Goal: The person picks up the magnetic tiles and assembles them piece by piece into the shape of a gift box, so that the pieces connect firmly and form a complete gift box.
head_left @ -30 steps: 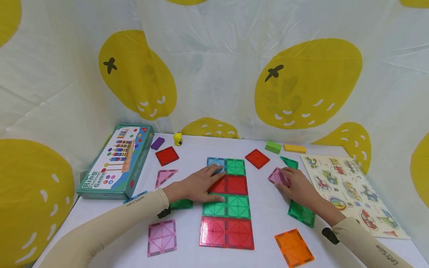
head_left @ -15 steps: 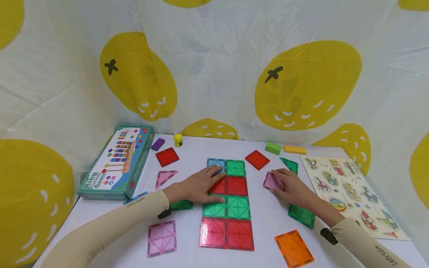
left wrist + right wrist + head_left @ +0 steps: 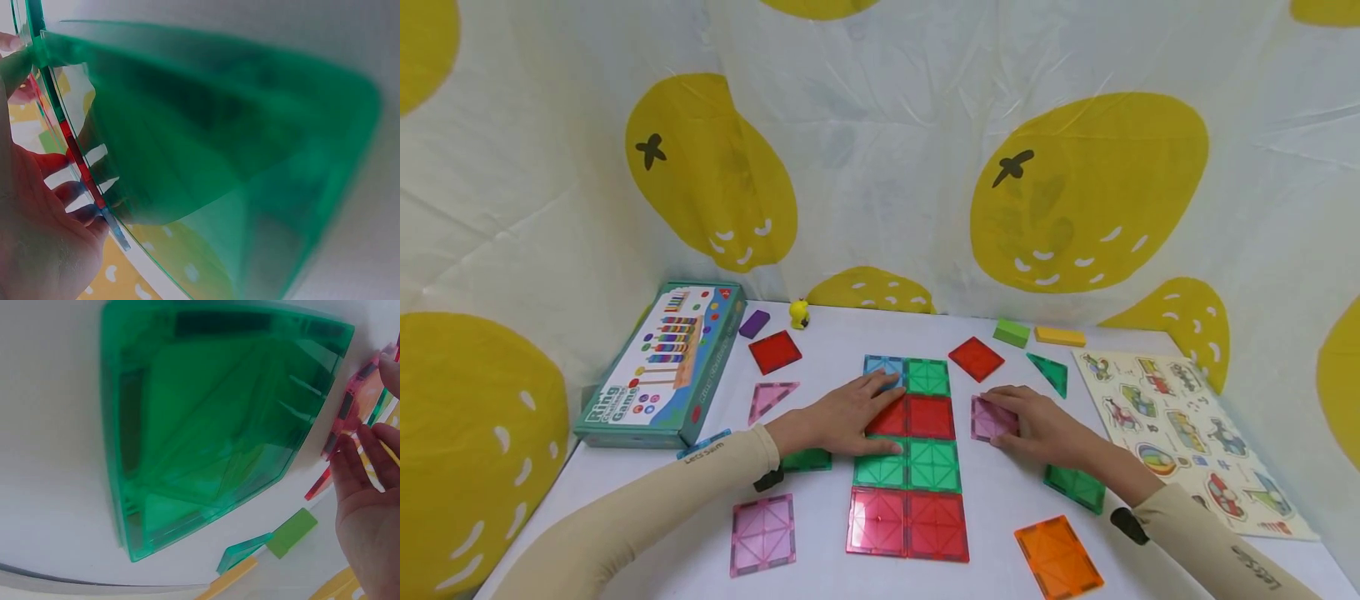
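My left hand [image 3: 847,414] rests with its fingers spread on the left column of a two-column block of magnetic tiles [image 3: 934,463] in the head view. Blue, green and red squares make up this block. To its right, my right hand [image 3: 1037,427] grips a pink magnetic tile [image 3: 985,419] between thumb and fingers, a small gap from the block. The right wrist view has that pink tile [image 3: 347,412] at its right edge, thumb and fingers touching it. A green square tile [image 3: 1073,487] lies below the right wrist and looms large in the right wrist view.
Loose tiles lie around: an orange square [image 3: 1060,557], a red square [image 3: 976,358], a green triangle [image 3: 1050,375], a pink square [image 3: 763,533]. A ring game box [image 3: 658,367] stands left, a picture puzzle board [image 3: 1195,442] right. Small wooden blocks and a yellow figure [image 3: 799,313] line the back.
My right hand has moved left with the pink tile, turning it straighter and bringing it nearer the block. The green triangle has come fully into sight. The left hand has stayed put.
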`<state>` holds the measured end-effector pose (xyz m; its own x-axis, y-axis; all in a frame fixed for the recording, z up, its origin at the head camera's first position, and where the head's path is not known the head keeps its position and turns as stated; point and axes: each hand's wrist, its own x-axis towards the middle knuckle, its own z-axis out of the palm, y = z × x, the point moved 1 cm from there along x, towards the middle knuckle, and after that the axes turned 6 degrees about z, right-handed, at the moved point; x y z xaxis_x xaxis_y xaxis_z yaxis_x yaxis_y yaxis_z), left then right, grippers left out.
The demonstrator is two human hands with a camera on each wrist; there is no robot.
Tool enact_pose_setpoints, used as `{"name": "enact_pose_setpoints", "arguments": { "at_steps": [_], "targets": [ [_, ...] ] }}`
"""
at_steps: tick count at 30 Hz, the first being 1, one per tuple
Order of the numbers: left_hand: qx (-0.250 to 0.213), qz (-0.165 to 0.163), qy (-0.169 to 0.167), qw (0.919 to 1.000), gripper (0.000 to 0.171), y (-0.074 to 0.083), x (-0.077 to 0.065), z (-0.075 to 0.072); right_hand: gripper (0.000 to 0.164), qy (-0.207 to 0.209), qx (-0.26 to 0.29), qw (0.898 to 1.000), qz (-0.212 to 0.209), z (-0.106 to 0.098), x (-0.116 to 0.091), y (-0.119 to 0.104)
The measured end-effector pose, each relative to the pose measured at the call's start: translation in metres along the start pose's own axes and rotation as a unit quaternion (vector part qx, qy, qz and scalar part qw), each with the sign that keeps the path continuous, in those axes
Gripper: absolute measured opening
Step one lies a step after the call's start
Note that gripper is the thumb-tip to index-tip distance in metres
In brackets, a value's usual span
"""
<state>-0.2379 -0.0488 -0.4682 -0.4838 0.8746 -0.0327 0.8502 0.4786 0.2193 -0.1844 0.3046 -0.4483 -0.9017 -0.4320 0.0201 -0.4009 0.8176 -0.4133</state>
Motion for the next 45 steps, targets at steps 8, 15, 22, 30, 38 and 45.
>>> {"name": "enact_pose_setpoints", "arguments": {
  "at_steps": [8, 15, 22, 30, 38, 45],
  "targets": [
    [0.002, 0.001, 0.001, 1.0, 0.097, -0.002, 0.001, 0.002, 0.065, 0.001, 0.002, 0.999, -0.053, 0.006, 0.006, -0.003],
    [-0.004, 0.001, 0.003, 1.0, 0.097, -0.002, 0.0, 0.002, 0.062, -0.016, 0.005, 0.997, -0.072, 0.01, 0.01, -0.01],
    [-0.011, 0.002, 0.004, 0.9999, 0.096, -0.001, 0.001, 0.002, 0.064, -0.029, -0.003, 0.997, -0.072, 0.01, 0.015, -0.008],
    [-0.005, -0.001, 0.002, 1.0, 0.097, -0.002, 0.0, 0.002, 0.064, -0.033, 0.006, 0.997, -0.065, 0.011, 0.014, -0.01],
    [0.0, -0.003, -0.006, 1.0, 0.097, 0.003, 0.001, 0.0, 0.064, -0.032, 0.001, 0.997, -0.063, 0.011, 0.014, -0.011],
    [-0.012, 0.039, 0.004, 0.9992, 0.094, 0.014, 0.001, 0.0, 0.063, -0.031, 0.006, 0.998, -0.057, 0.009, 0.012, -0.015]
  ]
}}
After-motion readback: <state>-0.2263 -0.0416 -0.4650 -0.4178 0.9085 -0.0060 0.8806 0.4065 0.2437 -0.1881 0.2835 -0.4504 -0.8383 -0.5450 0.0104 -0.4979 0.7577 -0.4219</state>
